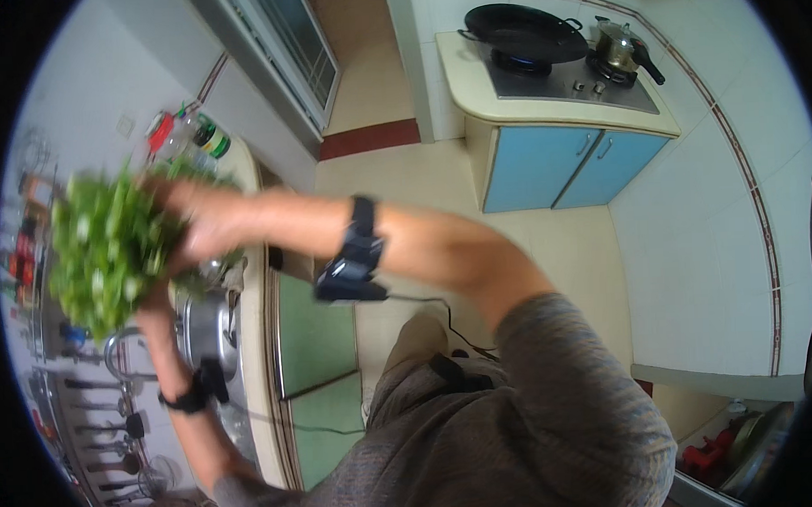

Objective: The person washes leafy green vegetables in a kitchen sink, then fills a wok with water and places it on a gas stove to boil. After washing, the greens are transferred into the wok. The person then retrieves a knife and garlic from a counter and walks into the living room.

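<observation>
A thick bunch of leafy green vegetables [104, 247] is raised in both hands over the left counter, its cut stalk ends facing away from me. My right hand [200, 220] grips it from the near side, blurred by motion. Lower down, my left hand [156, 302] holds it from beneath, its fingers mostly hidden by the greens. Below the hands, a stainless steel sink [207, 327] is set in the counter, with a curved faucet [114, 354] behind it. Each forearm wears a black strap with a cabled device.
Plastic bottles [211, 136] and a red-lidded jar [162, 131] stand at the counter's far end. Ladles and spatulas [110, 428] hang along the left wall. Across the floor, a wok [522, 31] and a pressure cooker [617, 45] sit on a gas stove [575, 90], with a blue glow under the wok.
</observation>
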